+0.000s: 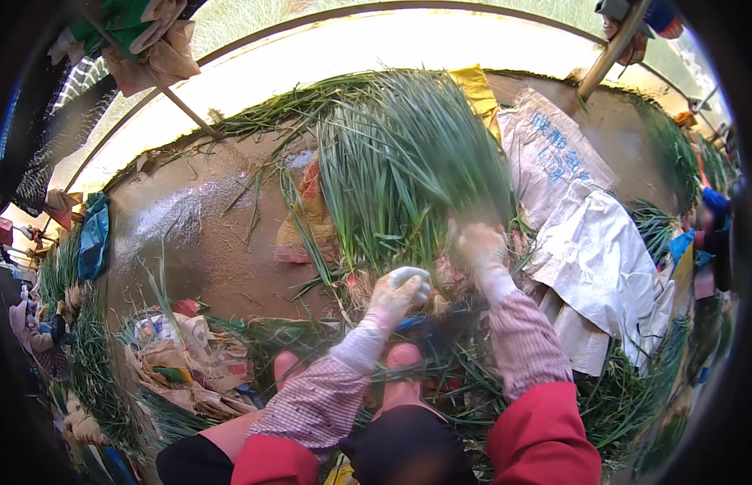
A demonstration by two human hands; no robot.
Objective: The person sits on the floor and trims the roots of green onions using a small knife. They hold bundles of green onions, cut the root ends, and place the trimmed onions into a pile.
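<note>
A broad pile of scallions [376, 176] lies before me, green leaves pointing away and pale, rooty ends towards me. My right hand [482, 245], in a light glove and blurred, is closed around the root end of a scallion bunch [473, 163] at the pile's right side. The leaves of this bunch are blurred too. By the roots [361, 288] at the pile's near edge is my left hand [403, 291], in a whitish glove with its fingers curled. Whether it holds anything is hidden. Checked sleeve covers reach over both forearms.
White woven sacks [594, 242] lie to the right, a yellow sack [478, 97] behind the pile. Wet brown ground [212, 230] extends left, with crumpled bags [194, 364] nearer me. A metal pole [612, 48] stands at far right. At far left another person [39, 339] sits by more scallions.
</note>
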